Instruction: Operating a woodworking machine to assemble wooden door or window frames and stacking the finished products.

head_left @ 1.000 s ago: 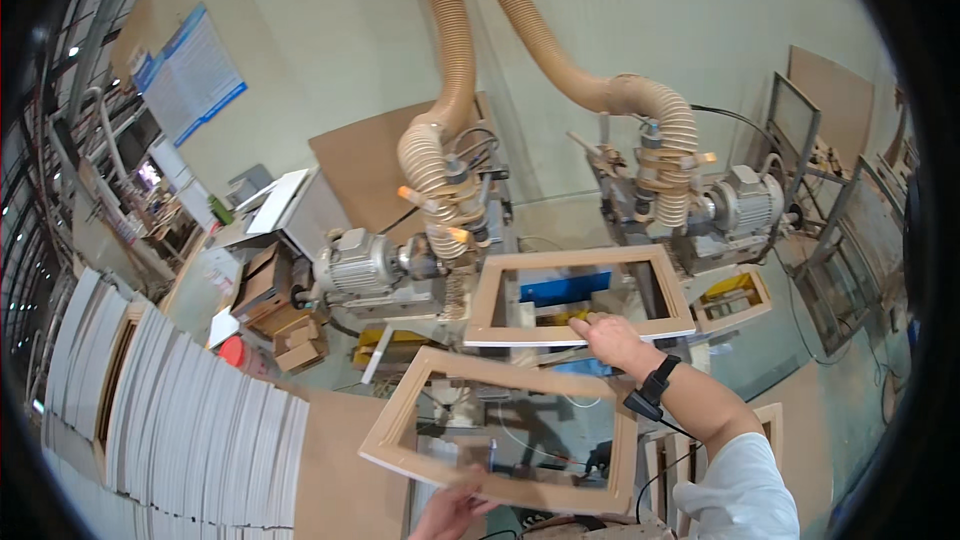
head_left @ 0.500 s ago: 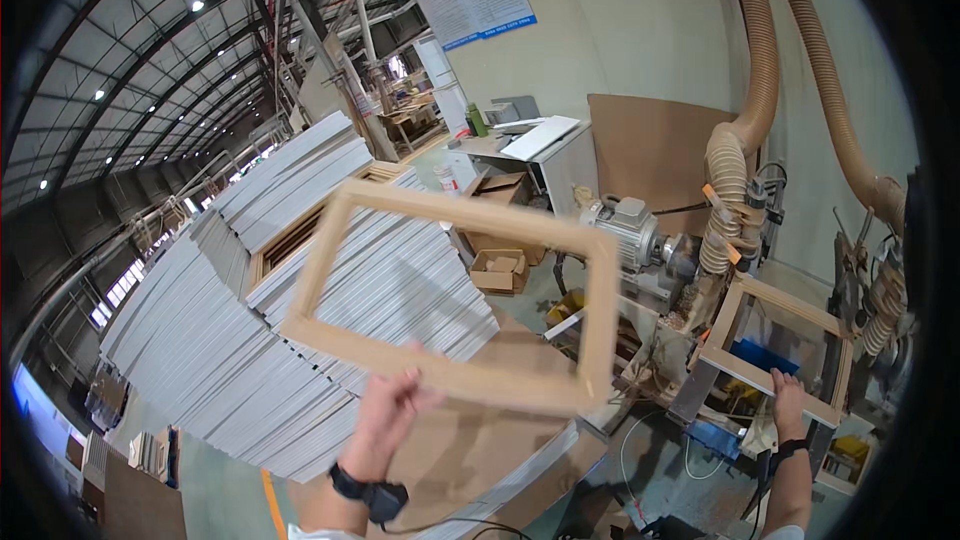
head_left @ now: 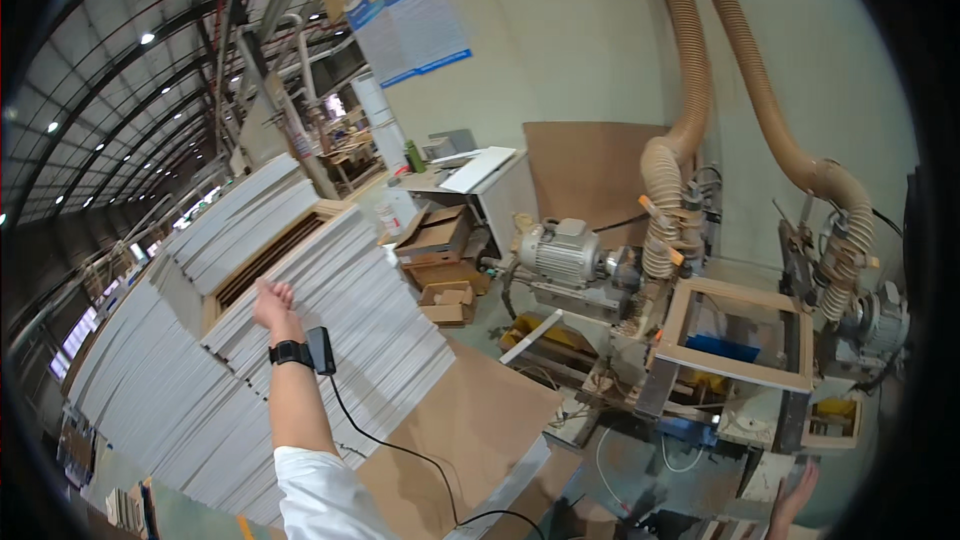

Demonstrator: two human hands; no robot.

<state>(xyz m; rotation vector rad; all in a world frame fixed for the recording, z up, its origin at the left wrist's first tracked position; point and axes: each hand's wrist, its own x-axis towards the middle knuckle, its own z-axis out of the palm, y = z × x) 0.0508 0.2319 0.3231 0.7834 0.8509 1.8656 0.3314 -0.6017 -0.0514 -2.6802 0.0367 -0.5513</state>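
Over the white panel stack (head_left: 330,310), my left hand (head_left: 275,302) has its fingers curled, with nothing visible in them. Its thumb is by the near edge of a pile of wooden frames (head_left: 225,302), set in a recess among the panels. Whether the thumb touches that edge, I cannot tell. My right hand (head_left: 797,490) is low at the right, partly cut off, with fingers stretched out and holding nothing. Above it, a rectangular wooden frame (head_left: 735,365) lies on the machine, untouched by either hand.
A grey motor (head_left: 565,252) and ribbed tan hoses (head_left: 690,70) stand behind the machine. Cardboard boxes (head_left: 435,237) are beside a white desk (head_left: 510,195). A brown board (head_left: 460,410) lies before the panels. A black cable (head_left: 400,450) trails from my left wrist.
My left hand has moved left to the frame pile and no longer holds the wooden frame. My right hand has left the frame on the machine and dropped lower.
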